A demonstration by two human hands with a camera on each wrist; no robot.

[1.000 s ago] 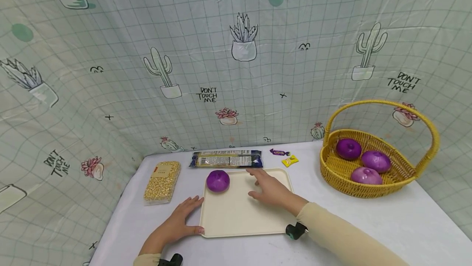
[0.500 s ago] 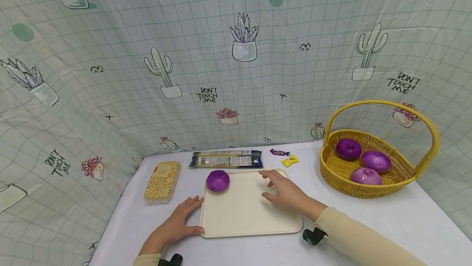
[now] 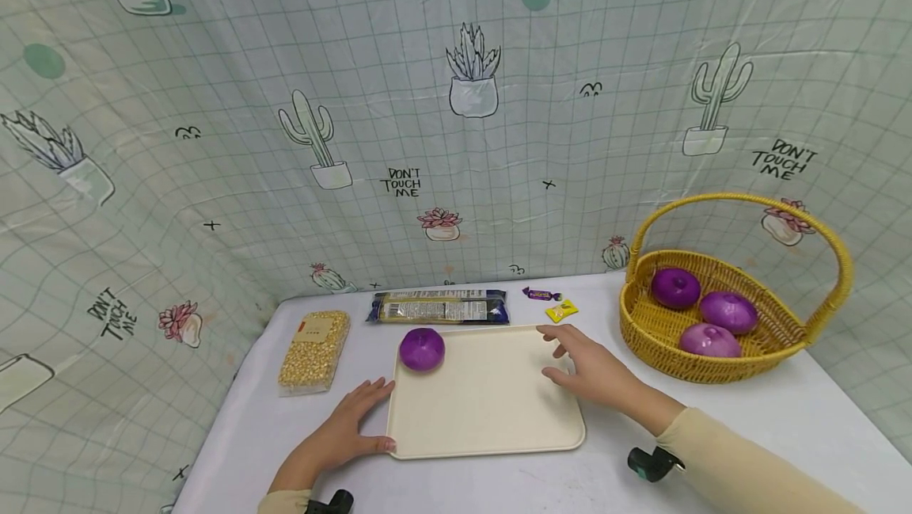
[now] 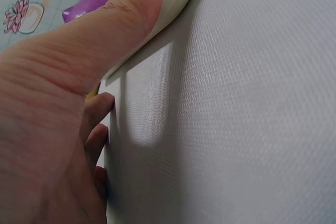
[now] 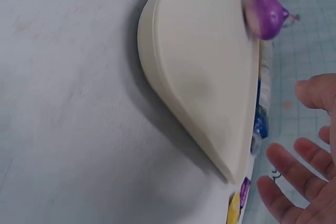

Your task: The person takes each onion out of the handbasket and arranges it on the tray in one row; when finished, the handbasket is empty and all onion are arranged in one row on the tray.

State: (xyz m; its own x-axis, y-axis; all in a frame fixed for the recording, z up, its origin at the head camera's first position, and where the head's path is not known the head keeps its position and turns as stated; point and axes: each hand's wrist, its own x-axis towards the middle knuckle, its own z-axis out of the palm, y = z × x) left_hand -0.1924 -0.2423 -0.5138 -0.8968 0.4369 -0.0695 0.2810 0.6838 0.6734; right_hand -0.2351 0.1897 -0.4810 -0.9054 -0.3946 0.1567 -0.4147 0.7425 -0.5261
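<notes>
A cream rectangular tray [image 3: 492, 411] lies on the white table with a purple onion [image 3: 422, 349] at its back left corner. My left hand [image 3: 342, 428] rests at the tray's left edge; in the left wrist view its thumb [image 4: 131, 11] presses on the tray's rim and the other fingers extend beside it. My right hand [image 3: 594, 370] hovers over the tray's right edge, holding nothing, its fingers [image 5: 294, 174] spread and loosely bent in the right wrist view. To the right stands a yellow wicker basket [image 3: 644, 355] with 3 purple onions [image 3: 728, 312] in it.
A pack of yellow kernels [image 3: 312, 355] lies left of the tray. Behind the tray is a long blue-ended packet [image 3: 438, 307]. A purple-wrapped candy [image 3: 541, 294] and a yellow-wrapped candy [image 3: 562, 310] lie behind its right corner. A patterned curtain [image 3: 385, 118] hangs behind the table.
My right hand has moved right, from above the middle of the tray to its right edge. The left hand, the onion and the tray have stayed in place.
</notes>
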